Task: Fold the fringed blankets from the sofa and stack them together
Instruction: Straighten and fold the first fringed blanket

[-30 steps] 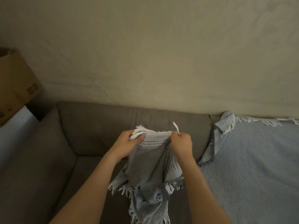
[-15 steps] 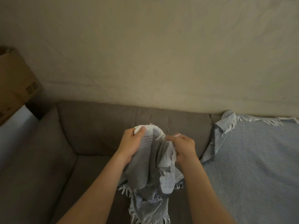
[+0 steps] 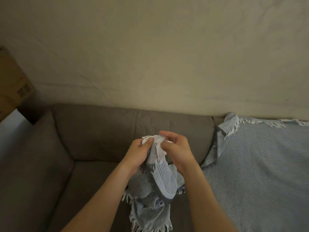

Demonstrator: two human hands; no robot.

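The left hand (image 3: pixel 138 154) and right hand (image 3: pixel 177 148) are close together above the sofa (image 3: pixel 100 134). Both pinch the white fringed top edge of a small blue-grey blanket (image 3: pixel 163 180), and their curled fingers hide its corners. Below the hands it hangs bunched, its lower end cut off by the frame. Right of the right hand, a second fringed blanket (image 3: pixel 259 164) lies spread on the sofa and runs out of view. Far left, a cardboard box (image 3: pixel 13 84) is partly cut off.

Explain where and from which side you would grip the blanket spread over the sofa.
Pinch the spread blanket at its folded-back upper left corner, coming from the left over the sofa: that corner is turned over, fringe showing, so it should lift easily.
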